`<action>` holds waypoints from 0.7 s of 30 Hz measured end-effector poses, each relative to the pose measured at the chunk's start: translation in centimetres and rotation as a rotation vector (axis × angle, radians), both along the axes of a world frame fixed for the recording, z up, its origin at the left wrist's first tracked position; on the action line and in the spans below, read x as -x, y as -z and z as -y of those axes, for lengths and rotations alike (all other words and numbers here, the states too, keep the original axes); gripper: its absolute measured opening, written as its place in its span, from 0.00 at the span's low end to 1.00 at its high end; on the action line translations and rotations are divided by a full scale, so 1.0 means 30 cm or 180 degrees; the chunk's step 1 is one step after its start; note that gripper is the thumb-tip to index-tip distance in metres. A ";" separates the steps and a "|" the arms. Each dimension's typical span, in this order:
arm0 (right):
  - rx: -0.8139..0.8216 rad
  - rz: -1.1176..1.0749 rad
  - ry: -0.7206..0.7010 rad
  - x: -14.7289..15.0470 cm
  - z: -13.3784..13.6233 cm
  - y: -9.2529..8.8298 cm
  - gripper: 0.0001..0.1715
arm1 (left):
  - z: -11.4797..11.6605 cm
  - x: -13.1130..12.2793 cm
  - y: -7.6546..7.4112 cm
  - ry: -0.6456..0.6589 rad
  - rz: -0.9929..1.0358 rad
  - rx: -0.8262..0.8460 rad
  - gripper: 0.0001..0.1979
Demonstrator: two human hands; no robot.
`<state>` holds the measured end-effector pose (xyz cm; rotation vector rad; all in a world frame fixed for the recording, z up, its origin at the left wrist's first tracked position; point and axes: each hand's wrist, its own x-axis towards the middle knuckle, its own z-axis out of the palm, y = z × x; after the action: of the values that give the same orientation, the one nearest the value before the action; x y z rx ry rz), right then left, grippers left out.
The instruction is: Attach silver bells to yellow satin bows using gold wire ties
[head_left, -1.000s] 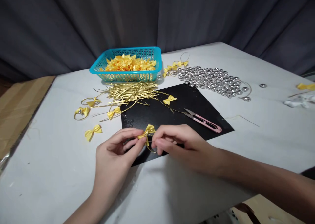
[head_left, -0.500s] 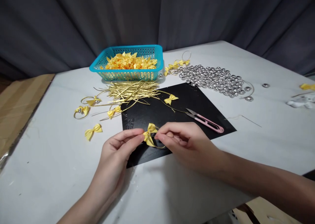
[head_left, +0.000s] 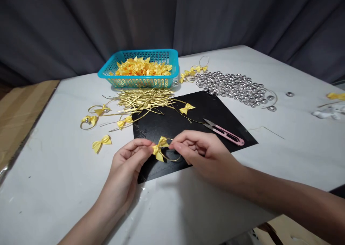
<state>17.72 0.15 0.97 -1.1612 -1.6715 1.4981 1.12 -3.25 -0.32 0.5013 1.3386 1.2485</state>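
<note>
My left hand (head_left: 126,167) pinches a small yellow ribbon bow (head_left: 159,148) between thumb and forefinger, just above the near edge of a black sheet (head_left: 188,124). My right hand (head_left: 203,155) pinches the thin gold wire loop (head_left: 172,155) that hangs from the bow. Both hands are closed. The two hands nearly touch over the sheet. A pink thread snipper (head_left: 225,132) lies on the sheet right of my right hand.
A blue basket (head_left: 140,80) full of yellow bows stands at the back. In front of it lies a pile of gold wires (head_left: 142,99). Silver bells (head_left: 234,87) are heaped at the back right. Loose bows (head_left: 101,143) lie left on the white table (head_left: 54,187).
My right hand has slid a little right and up along the wire, opening the gold loop. The bow has turned slightly in my left fingers.
</note>
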 end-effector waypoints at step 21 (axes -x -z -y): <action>0.0648 -0.0333 0.0145 -0.022 -0.033 -0.036 0.08 | 0.010 0.003 0.006 0.0111 -0.0866 -0.0290 0.03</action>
<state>18.39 1.15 2.04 -1.1951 -1.4404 1.7006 1.02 -3.56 -0.49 0.7778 1.4961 1.2486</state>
